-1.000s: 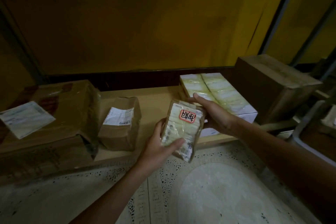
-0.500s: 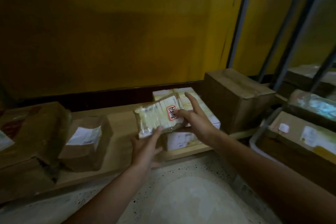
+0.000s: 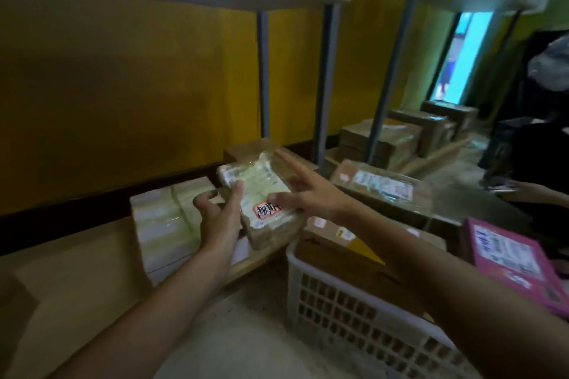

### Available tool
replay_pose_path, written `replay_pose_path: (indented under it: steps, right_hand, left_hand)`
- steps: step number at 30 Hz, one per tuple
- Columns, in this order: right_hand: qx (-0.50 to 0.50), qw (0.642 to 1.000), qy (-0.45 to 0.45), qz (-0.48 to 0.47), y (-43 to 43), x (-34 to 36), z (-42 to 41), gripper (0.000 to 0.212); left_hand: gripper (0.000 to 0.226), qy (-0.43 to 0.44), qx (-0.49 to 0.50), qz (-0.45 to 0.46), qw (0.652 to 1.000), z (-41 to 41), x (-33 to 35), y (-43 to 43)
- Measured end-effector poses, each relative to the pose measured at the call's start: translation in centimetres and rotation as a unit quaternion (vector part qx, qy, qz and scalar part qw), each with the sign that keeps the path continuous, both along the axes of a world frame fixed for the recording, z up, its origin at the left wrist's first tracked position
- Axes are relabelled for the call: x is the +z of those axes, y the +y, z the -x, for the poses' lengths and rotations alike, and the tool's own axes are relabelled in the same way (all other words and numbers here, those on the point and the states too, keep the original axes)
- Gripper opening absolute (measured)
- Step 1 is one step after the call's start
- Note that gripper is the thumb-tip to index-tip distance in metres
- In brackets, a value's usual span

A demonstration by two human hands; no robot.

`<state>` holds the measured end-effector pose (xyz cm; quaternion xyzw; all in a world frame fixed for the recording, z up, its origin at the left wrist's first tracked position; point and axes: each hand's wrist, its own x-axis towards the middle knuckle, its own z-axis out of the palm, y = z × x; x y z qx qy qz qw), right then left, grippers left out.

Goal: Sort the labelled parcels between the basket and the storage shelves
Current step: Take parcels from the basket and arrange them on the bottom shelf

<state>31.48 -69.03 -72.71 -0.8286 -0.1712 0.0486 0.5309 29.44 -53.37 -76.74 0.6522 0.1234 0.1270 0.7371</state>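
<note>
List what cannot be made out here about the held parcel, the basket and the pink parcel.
All head view.
- Orange sticker on the held parcel: handwriting blurred and partly covered by the right hand.
- Basket: lower contents hidden under the top boxes; right part behind the right forearm.
- Pink parcel: label print blurred, cut by the frame edge.

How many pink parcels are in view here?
1: the pink parcel lies at the frame's right edge, near the white basket. Whether it sits inside the basket is unclear; others may be hidden under the brown boxes.
</note>
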Motion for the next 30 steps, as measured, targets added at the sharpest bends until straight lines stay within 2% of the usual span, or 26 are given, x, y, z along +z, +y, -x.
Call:
replay_pose_path:
  steps: [2, 4, 6, 12, 15, 17, 19, 20, 22, 23, 24, 27, 30]
  right_hand:
    - [-0.034, 0.999, -0.002, -0.042, -2.6, 0.3, 0.5, 0.085]
    - [-0.087, 0.991, 0.003, -0.102, -5.6, 0.3, 1.0, 0.084]
    - [-0.142, 0.98, 0.013, -0.139, -8.7, 0.4, 1.8, 0.086]
    - [-0.236, 0.967, -0.02, -0.096, -17.9, 0.1, 4.9, 0.092]
    - [-0.268, 0.956, -0.025, -0.118, -22.1, -0.8, 5.8, 0.081]
    - [-0.299, 0.945, -0.008, -0.135, -24.4, -1.8, 6.2, 0.082]
    - [-0.342, 0.927, 0.01, -0.153, -26.4, -3.0, 6.3, 0.083]
    - [-0.371, 0.917, 0.005, -0.147, -27.3, -3.6, 6.2, 0.083]
    - [-0.426, 0.9, -0.014, -0.093, -28.9, -4.8, 5.8, 0.082]
    - [-0.448, 0.892, -0.02, -0.058, -29.4, -5.3, 5.5, 0.081]
    - [-0.464, 0.885, -0.022, -0.021, -29.8, -5.8, 5.0, 0.08]
    - [-0.479, 0.874, -0.007, 0.08, -29.8, -6.9, 3.1, 0.072]
    - [-0.476, 0.868, 0.029, 0.138, -29.0, -8.6, 1.4, 0.064]
  left_hand:
    - [0.052, -0.04, -0.065, -0.035, 0.996, 0.4, 0.5, -3.0]
    - [0.072, -0.098, -0.161, -0.093, 0.978, 1.0, 0.3, -6.3]
    - [0.082, -0.14, -0.218, -0.132, 0.957, 1.3, 0.2, -9.5]
    - [0.078, -0.146, -0.322, -0.147, 0.924, 1.6, -0.1, -17.8]
    - [0.074, -0.128, -0.346, -0.193, 0.909, 1.7, -0.7, -21.7]
    - [0.07, -0.127, -0.353, -0.229, 0.898, 1.7, -1.5, -23.7]
    - [0.058, -0.15, -0.337, -0.315, 0.875, 1.7, -2.4, -24.8]
    - [0.053, -0.159, -0.328, -0.388, 0.846, 1.6, -3.0, -25.0]
    - [0.058, -0.147, -0.332, -0.55, 0.752, 1.3, -4.1, -24.9]
    - [0.063, -0.135, -0.341, -0.603, 0.709, 1.1, -4.5, -24.7]
    - [0.066, -0.128, -0.347, -0.627, 0.685, 1.0, -4.9, -24.5]
    - [0.065, -0.135, -0.333, -0.631, 0.687, 0.7, -5.2, -24.7]
    - [0.064, -0.136, -0.32, -0.634, 0.691, 0.6, -5.1, -24.6]
